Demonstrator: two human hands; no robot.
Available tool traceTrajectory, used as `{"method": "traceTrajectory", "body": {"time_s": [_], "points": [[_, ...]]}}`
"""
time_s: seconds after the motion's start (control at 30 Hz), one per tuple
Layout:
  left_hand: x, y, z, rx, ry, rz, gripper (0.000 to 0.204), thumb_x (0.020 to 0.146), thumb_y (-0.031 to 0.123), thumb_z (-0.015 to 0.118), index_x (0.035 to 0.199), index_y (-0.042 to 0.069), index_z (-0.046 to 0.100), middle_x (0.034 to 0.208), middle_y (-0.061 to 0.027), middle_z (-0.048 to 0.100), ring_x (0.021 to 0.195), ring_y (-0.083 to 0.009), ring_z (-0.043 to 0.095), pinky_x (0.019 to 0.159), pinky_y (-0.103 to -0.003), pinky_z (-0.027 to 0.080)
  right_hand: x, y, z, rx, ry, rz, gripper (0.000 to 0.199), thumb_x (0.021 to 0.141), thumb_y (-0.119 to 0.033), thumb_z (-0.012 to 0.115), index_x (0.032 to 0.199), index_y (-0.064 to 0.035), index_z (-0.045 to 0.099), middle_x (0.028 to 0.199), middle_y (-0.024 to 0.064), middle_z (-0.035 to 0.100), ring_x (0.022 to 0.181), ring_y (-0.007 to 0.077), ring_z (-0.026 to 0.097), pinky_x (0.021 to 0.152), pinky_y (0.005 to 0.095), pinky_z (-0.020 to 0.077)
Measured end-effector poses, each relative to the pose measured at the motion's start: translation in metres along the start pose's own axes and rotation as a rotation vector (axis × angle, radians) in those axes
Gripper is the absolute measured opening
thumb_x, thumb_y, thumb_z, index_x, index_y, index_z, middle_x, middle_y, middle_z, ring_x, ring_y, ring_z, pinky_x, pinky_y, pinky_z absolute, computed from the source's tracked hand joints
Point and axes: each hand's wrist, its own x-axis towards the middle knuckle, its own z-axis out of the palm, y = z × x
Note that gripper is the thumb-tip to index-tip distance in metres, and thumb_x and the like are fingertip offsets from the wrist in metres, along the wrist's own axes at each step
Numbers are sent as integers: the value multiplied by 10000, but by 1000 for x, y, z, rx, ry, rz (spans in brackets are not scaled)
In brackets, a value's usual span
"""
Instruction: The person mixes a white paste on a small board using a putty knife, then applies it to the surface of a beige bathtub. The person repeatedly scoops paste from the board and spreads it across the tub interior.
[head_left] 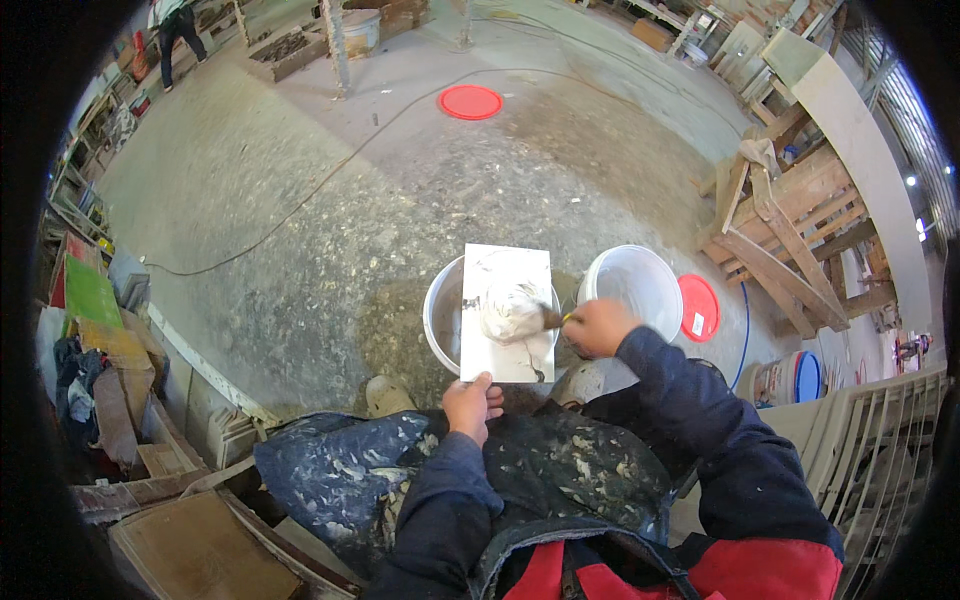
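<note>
My left hand (pixel 472 405) grips the near edge of a white rectangular board (pixel 482 352), thumb on top. A swirled heap of wet white plaster-like paste (pixel 512 308) sits on the board. My right hand (pixel 602 327) is closed round the handle of a putty knife (pixel 552 319). Its dark end touches the right side of the paste; the blade's exact shape is hard to make out. Under the board stands a white bucket (pixel 431 318), its mouth partly covered. A second white bucket (pixel 640 285) stands beside it, just beyond my right hand, with whitish residue inside.
Red lids lie on the floor, one farther ahead (pixel 471 102) and one right of the buckets (pixel 699 308). A cable (pixel 330 180) crosses the floor. Wooden framing (pixel 785 235) stands at right; boards (pixel 200 545) are stacked at lower left. Another person (pixel 178 42) stands far left.
</note>
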Motion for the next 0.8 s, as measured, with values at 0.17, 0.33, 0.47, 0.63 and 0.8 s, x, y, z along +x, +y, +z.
{"method": "traceTrajectory", "body": {"time_s": [0.17, 0.33, 0.47, 0.63, 0.8], "points": [[3, 1, 6, 39, -35, -14, 239, 970, 224, 649, 1070, 9, 618, 839, -89, 673, 686, -212, 661, 563, -358, 555, 36, -9, 16, 63, 363, 135, 377, 935, -335, 548, 931, -13, 744, 913, 237, 711, 809, 405, 697, 776, 525, 548], [3, -4, -6, 15, -10, -17, 208, 953, 196, 655, 1037, 8, 626, 797, -84, 678, 656, -201, 661, 541, -339, 542, -24, -52, 7, -33, 11, -44, 361, 948, -323, 530, 904, -22, 724, 876, 233, 706, 862, 402, 694, 798, 519, 540], [-5, 3, -2, -7, 16, 17, 198, 958, 189, 653, 1031, 7, 626, 778, -77, 677, 625, -196, 653, 517, -330, 535, 21, 14, -14, -70, 38, 79, 410, 940, -372, 553, 886, -13, 742, 872, 239, 706, 811, 400, 694, 789, 519, 544], [8, -2, -5, 19, -6, -6, 212, 960, 196, 655, 1041, 3, 625, 779, -82, 676, 633, -200, 656, 518, -331, 538, 9, -54, 32, -36, 196, 35, 319, 944, -311, 558, 950, -36, 718, 840, 208, 701, 820, 413, 685, 762, 528, 534], [3, -2, -5, -12, 1, 11, 193, 955, 188, 659, 1014, 6, 626, 783, -86, 672, 632, -203, 656, 510, -336, 537, -2, -3, -8, -53, -2, 23, 370, 916, -350, 554, 928, -35, 749, 880, 221, 712, 842, 402, 698, 792, 503, 550]]}}
